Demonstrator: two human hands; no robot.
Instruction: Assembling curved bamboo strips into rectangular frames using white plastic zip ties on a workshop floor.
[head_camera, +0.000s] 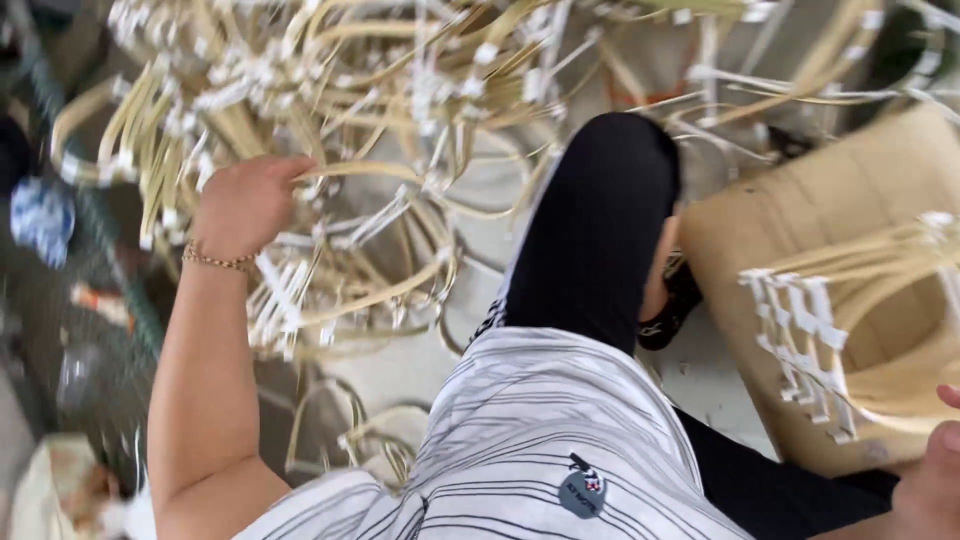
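Closed on one bent cane strip (345, 170), left hand (245, 205); risk: dragging the tangled taped heap (330, 110); right hand (935, 470) grip unclear.

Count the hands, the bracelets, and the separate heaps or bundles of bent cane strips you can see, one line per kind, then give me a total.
Hands: 2, left hand in the big pile, right hand at the frame's edge
Bracelets: 1, gold bracelet on the left wrist
Cane strip groups: 2, floor pile and taped bundle by the cardboard
Total: 5
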